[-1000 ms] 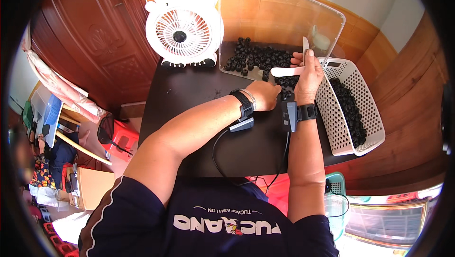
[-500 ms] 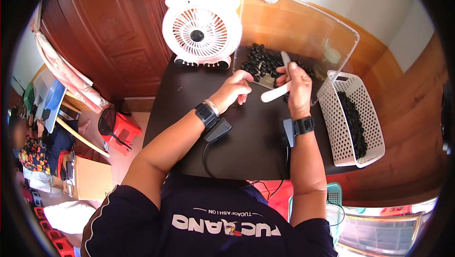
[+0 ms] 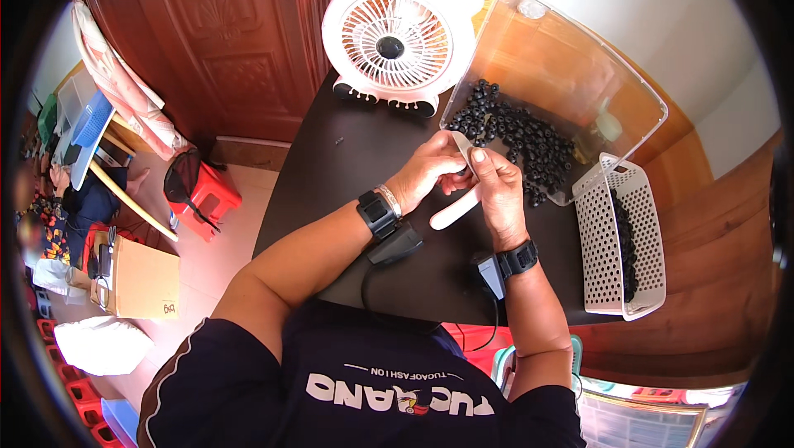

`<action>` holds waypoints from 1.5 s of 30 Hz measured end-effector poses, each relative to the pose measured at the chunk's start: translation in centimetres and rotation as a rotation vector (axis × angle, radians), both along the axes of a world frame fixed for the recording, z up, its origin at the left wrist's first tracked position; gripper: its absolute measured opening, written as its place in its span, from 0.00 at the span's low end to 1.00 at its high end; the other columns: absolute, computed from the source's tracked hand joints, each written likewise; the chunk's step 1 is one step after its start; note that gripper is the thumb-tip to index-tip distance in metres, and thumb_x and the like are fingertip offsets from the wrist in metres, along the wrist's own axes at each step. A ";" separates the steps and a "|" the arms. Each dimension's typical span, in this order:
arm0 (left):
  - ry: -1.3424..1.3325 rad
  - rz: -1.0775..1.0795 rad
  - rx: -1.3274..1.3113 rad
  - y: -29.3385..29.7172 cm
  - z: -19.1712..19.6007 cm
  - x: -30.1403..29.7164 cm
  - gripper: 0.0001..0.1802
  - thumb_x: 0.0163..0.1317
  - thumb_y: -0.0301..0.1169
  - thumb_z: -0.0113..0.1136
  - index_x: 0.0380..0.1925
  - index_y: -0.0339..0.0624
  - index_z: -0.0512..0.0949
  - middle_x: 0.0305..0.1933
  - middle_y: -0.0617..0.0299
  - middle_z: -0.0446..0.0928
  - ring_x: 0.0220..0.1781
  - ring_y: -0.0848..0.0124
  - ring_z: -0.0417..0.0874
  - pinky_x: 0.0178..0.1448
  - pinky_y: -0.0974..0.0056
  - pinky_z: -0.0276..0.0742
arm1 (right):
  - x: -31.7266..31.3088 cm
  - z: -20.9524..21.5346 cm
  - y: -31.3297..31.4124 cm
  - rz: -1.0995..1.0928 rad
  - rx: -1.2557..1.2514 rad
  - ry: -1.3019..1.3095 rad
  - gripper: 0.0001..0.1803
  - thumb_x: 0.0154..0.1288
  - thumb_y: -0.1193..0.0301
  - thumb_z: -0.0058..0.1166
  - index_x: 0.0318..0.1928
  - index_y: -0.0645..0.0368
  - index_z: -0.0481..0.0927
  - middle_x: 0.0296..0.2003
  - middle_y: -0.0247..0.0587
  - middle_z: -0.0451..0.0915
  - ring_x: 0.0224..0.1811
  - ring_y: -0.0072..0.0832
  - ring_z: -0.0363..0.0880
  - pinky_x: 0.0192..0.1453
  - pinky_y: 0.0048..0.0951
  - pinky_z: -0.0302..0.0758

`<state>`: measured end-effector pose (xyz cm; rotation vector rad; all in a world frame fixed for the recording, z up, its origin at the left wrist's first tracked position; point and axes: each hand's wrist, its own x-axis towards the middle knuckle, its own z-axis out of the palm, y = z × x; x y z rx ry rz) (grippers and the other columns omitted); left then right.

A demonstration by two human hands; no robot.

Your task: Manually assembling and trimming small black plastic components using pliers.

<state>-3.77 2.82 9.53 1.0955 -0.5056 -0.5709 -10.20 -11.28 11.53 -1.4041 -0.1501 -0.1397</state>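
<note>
Ideally, with the right grip (image 3: 499, 193) closed round the pale knife-like tool (image 3: 453, 211) and the left grip (image 3: 422, 175) seemingly pinching a small black piece (image 3: 462, 171) beside it above the table (image 3: 331, 183), keep strokes short.

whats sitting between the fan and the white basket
In the head view, a clear plastic container sits between the fan and the white basket, along with a spread of small black pieces.
</note>
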 end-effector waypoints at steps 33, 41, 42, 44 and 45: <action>-0.072 0.099 -0.005 0.9 -0.9 0.6 0.14 0.67 0.39 0.46 0.32 0.40 0.72 0.23 0.65 0.69 0.23 0.76 0.72 0.28 0.72 0.69 | -0.2 -0.6 0.4 -0.256 -0.213 -0.160 0.13 0.66 0.66 0.55 0.29 0.65 0.80 0.40 0.38 0.82 0.31 0.16 0.69 0.35 0.21 0.68; 0.110 -0.071 -0.137 0.2 -1.3 -0.1 0.16 0.67 0.44 0.45 0.28 0.44 0.68 0.19 0.68 0.60 0.20 0.73 0.65 0.26 0.70 0.62 | -0.6 -0.2 0.8 -0.231 -0.196 -0.238 0.12 0.67 0.67 0.54 0.32 0.65 0.80 0.40 0.37 0.81 0.29 0.14 0.66 0.34 0.19 0.66; 0.110 -0.071 -0.137 0.2 -1.4 -0.1 0.16 0.67 0.44 0.45 0.28 0.44 0.68 0.19 0.68 0.60 0.20 0.73 0.65 0.26 0.70 0.62 | -0.5 -0.5 0.7 -0.236 -0.160 -0.214 0.13 0.67 0.66 0.54 0.32 0.64 0.81 0.40 0.37 0.81 0.29 0.14 0.66 0.34 0.19 0.66; 0.234 -0.090 -0.178 0.3 -1.3 -0.1 0.17 0.68 0.45 0.43 0.27 0.45 0.67 0.18 0.68 0.59 0.20 0.73 0.63 0.26 0.70 0.62 | -0.4 -0.9 0.3 -0.240 -0.124 -0.189 0.13 0.67 0.65 0.53 0.33 0.63 0.81 0.39 0.36 0.82 0.29 0.15 0.66 0.34 0.20 0.65; 0.234 -0.090 -0.178 0.3 -1.2 -0.1 0.17 0.68 0.45 0.43 0.27 0.45 0.67 0.18 0.68 0.59 0.20 0.73 0.63 0.26 0.70 0.62 | -0.2 -0.9 0.0 -0.236 -0.101 -0.158 0.14 0.68 0.64 0.53 0.33 0.62 0.82 0.39 0.36 0.81 0.29 0.15 0.65 0.34 0.19 0.65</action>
